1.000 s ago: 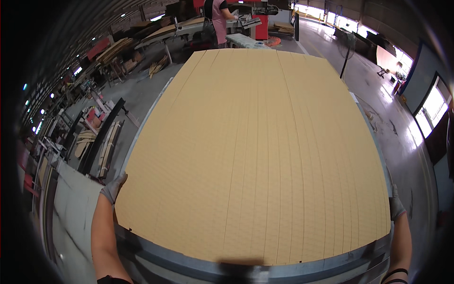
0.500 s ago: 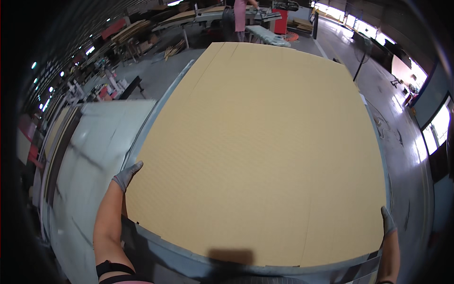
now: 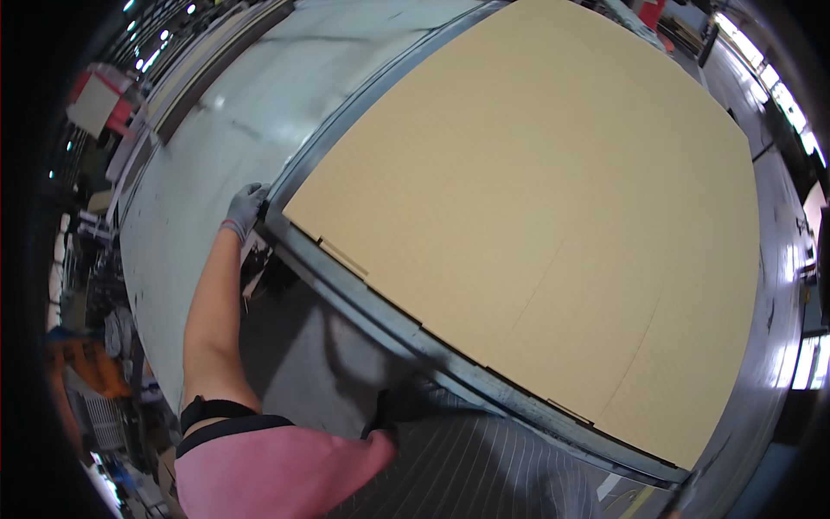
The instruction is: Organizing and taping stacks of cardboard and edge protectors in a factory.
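The broad tan cardboard sheet (image 3: 527, 199) lies flat on the grey-framed tabletop (image 3: 380, 316), covering most of it and leaving a bare strip along the left edge; its near-left corner sits just inside the tabletop's own. The gloved left hand (image 3: 248, 208) is at that near-left corner, its fingers close together and bent toward the frame; whether they pinch the rim cannot be told. The right hand does not show clearly, so its state cannot be told either. Judging by this hold, steadying the frame seems the step in hand, and an even push through the corner would suit it best, without pressing on the cardboard, which could slide. The pale surface (image 3: 303, 73) stands close along the left edge, so fingers should be kept out of that gap, lest they get nipped.
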`<state>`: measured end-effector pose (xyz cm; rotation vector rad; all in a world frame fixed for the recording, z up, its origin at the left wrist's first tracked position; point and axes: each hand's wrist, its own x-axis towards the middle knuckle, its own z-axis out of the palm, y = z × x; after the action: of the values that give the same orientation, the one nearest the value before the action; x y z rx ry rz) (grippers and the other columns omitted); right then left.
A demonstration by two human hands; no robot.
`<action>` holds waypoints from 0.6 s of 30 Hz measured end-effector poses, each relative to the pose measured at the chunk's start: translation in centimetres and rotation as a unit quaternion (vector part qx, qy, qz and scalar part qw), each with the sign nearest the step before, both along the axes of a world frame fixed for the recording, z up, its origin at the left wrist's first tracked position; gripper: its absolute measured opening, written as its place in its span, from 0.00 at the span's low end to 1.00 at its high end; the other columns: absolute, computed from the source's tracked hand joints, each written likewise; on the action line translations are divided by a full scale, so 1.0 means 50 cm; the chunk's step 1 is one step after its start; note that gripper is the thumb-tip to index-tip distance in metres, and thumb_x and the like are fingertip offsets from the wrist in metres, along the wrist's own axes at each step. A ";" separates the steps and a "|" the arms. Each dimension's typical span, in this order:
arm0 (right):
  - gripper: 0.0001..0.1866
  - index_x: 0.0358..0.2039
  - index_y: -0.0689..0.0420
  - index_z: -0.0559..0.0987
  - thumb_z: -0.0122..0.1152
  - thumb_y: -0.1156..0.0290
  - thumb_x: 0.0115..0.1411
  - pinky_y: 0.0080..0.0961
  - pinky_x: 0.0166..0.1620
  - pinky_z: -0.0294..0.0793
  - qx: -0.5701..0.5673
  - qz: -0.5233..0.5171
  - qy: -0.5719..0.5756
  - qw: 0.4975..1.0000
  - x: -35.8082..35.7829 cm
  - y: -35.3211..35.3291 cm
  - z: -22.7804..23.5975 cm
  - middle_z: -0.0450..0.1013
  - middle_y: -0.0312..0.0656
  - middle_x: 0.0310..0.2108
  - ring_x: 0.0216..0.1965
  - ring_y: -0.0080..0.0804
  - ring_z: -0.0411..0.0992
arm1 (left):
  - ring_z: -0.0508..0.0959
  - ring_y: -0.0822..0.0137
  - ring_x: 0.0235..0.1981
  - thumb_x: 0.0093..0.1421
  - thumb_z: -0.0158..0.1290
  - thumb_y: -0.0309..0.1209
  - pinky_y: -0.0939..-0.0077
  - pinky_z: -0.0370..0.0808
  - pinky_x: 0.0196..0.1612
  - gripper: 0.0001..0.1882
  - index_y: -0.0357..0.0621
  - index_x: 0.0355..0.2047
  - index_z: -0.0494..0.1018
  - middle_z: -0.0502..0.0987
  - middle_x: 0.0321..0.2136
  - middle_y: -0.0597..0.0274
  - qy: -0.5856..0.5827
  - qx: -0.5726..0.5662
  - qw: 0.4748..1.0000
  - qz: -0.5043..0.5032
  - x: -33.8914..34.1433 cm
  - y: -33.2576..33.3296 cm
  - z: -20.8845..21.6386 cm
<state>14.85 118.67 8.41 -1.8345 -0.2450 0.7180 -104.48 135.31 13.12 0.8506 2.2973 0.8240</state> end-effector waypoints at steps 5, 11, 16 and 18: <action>0.31 0.56 0.60 0.66 0.46 0.50 0.61 0.33 0.56 0.63 0.045 -0.112 0.065 0.991 -0.080 -0.066 -0.023 0.64 0.47 0.56 0.56 0.40 0.63 | 0.72 0.63 0.44 0.57 0.56 0.37 0.70 0.70 0.49 0.23 0.37 0.49 0.66 0.73 0.42 0.55 -0.101 0.401 0.868 0.276 0.114 -0.068 -0.079; 0.25 0.51 0.59 0.70 0.47 0.54 0.60 0.33 0.53 0.66 0.013 -0.027 0.054 0.998 0.004 -0.020 -0.033 0.69 0.45 0.51 0.51 0.38 0.67 | 0.72 0.60 0.45 0.58 0.54 0.40 0.67 0.69 0.50 0.22 0.35 0.46 0.68 0.73 0.43 0.53 -0.131 0.440 0.836 0.302 0.048 -0.132 -0.113; 0.21 0.43 0.60 0.73 0.49 0.57 0.58 0.35 0.46 0.69 0.039 -0.045 0.008 0.998 -0.001 -0.051 -0.106 0.72 0.42 0.41 0.42 0.38 0.70 | 0.72 0.58 0.45 0.62 0.46 0.43 0.64 0.68 0.52 0.22 0.34 0.45 0.68 0.73 0.42 0.51 -0.193 0.397 0.870 0.221 0.118 -0.192 -0.110; 0.21 0.43 0.60 0.74 0.49 0.57 0.58 0.35 0.45 0.69 0.033 -0.048 0.001 0.998 -0.032 -0.056 -0.118 0.72 0.42 0.40 0.41 0.38 0.70 | 0.72 0.58 0.44 0.63 0.45 0.43 0.63 0.68 0.51 0.21 0.35 0.45 0.68 0.73 0.42 0.51 0.045 0.293 0.917 0.268 0.108 -0.208 -0.133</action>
<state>13.24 115.89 2.52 -1.7711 -0.1762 0.6386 -99.09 124.89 6.47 0.4758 2.4252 1.8108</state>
